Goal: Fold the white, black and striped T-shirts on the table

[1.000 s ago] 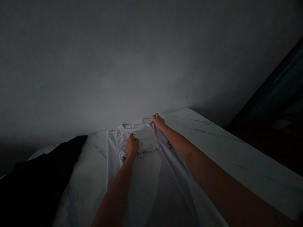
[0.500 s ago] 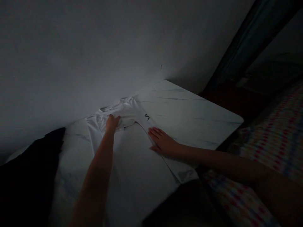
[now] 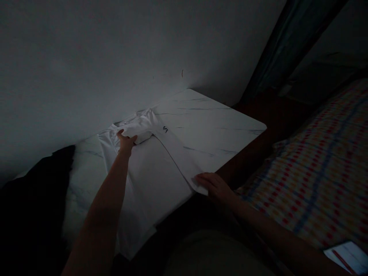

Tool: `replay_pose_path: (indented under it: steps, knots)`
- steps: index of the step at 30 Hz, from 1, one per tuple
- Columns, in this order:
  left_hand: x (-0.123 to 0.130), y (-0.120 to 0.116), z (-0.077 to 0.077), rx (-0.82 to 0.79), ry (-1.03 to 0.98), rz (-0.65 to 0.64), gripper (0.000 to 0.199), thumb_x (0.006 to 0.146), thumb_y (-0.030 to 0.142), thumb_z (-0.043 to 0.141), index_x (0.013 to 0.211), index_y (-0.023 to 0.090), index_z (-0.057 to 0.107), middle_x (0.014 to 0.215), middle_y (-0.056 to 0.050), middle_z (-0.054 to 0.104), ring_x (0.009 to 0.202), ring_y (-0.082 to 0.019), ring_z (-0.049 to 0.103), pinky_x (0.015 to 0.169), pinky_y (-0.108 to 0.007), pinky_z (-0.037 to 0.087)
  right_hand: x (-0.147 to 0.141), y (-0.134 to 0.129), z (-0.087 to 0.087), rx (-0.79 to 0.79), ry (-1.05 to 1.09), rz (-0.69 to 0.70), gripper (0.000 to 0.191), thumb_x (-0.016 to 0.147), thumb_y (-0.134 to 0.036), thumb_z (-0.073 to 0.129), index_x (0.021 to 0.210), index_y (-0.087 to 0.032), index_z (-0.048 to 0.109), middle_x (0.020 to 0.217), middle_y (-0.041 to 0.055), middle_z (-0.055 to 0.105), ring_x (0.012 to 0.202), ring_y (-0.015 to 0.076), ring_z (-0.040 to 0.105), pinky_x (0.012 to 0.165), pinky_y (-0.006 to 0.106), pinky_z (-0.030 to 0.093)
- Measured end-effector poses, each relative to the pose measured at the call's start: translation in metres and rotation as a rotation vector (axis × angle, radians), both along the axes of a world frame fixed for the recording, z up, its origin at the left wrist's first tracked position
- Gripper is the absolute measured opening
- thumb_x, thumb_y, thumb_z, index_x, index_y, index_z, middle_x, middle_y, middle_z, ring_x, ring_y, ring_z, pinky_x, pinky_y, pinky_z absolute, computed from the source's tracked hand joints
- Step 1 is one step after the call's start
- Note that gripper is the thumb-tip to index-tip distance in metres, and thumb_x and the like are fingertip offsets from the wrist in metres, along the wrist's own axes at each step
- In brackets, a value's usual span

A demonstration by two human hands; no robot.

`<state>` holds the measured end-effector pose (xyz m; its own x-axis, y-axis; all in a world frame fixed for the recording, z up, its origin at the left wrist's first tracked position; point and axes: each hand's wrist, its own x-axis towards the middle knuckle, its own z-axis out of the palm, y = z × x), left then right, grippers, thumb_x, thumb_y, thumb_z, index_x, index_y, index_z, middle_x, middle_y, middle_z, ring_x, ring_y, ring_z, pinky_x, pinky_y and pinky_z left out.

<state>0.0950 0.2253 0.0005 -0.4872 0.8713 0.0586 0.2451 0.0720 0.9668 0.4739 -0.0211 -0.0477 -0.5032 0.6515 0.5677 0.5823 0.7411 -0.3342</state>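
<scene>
A white long-sleeved shirt (image 3: 143, 124) lies on a marble-patterned table, its collar toward the wall and a small dark mark on the right-hand sleeve. My left hand (image 3: 126, 143) rests on the shirt's chest, thumb and fingers spread apart. At the table's near edge, my right hand (image 3: 214, 184) has its fingers closed over the cuff end of the right-hand sleeve; its thumb is hidden. The sleeve stretches fairly straight from the shoulder to that hand. My left forearm covers part of the other sleeve.
The table (image 3: 207, 119) stands against a pale wall (image 3: 100, 57). Black cloth (image 3: 37, 199) lies at the left. To the right is a surface with a checkered, colourful cover (image 3: 316, 172), bearing a white item with a red stripe (image 3: 349, 257). The scene is dim.
My right hand has slid down the sleeve toward me, from lying flat midway to the cuff. My left hand stays on the chest with its fingers spread wider. The view has shifted right.
</scene>
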Motion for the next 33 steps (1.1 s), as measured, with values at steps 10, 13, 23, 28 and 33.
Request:
replay_pose_path:
  steps: [10,13,23,28,33]
  knots:
    - [0.028,-0.008,0.020,-0.101,0.273,0.062,0.037,0.068,0.005,0.050,0.101,0.020,0.053,0.072,0.006,0.038,0.054,-0.009,0.050,0.052,-0.021,0.050,0.004,-0.011,0.000,-0.344,0.230,-0.183,0.032,0.097,-0.038,0.049,0.074,-0.023,0.067,0.065,0.0008,0.059,0.062,0.0151,0.057,0.059,0.026,0.047]
    - [0.024,-0.019,0.024,-0.195,0.439,0.055,0.031,0.066,0.004,0.054,0.093,0.019,0.062,0.075,0.000,0.047,0.064,-0.017,0.058,0.060,-0.030,0.051,0.012,-0.011,0.008,-0.431,0.070,-0.013,0.029,0.098,-0.034,0.047,0.083,-0.025,0.070,0.071,0.0009,0.063,0.065,0.0146,0.059,0.060,0.025,0.046]
    - [0.091,0.003,0.027,-0.053,1.159,-0.367,0.040,0.095,0.024,0.046,0.133,0.023,0.057,0.142,-0.011,0.052,0.130,-0.028,0.047,0.109,-0.044,0.037,-0.044,0.094,0.095,-0.274,-0.215,0.192,0.030,0.101,-0.028,0.040,0.107,-0.019,0.068,0.096,0.0081,0.070,0.083,0.0169,0.065,0.070,0.026,0.050]
    - [0.100,0.038,0.000,-0.197,1.232,-0.515,0.052,0.099,0.032,0.038,0.151,0.024,0.039,0.160,-0.010,0.030,0.147,-0.032,0.026,0.118,-0.054,0.020,-0.122,0.214,0.076,-0.213,-0.391,0.111,0.051,0.094,-0.028,0.056,0.139,-0.005,0.049,0.149,0.0240,0.042,0.139,0.0316,0.040,0.113,0.044,0.034]
    - [0.083,0.044,-0.015,-0.198,1.245,-0.499,0.057,0.099,0.046,0.037,0.154,0.030,0.031,0.163,-0.006,0.023,0.148,-0.034,0.021,0.117,-0.057,0.020,-0.117,0.202,0.040,-0.230,-0.474,0.205,0.077,0.095,-0.053,0.052,0.152,-0.006,0.031,0.159,0.0253,0.022,0.148,0.0366,0.020,0.120,0.053,0.015]
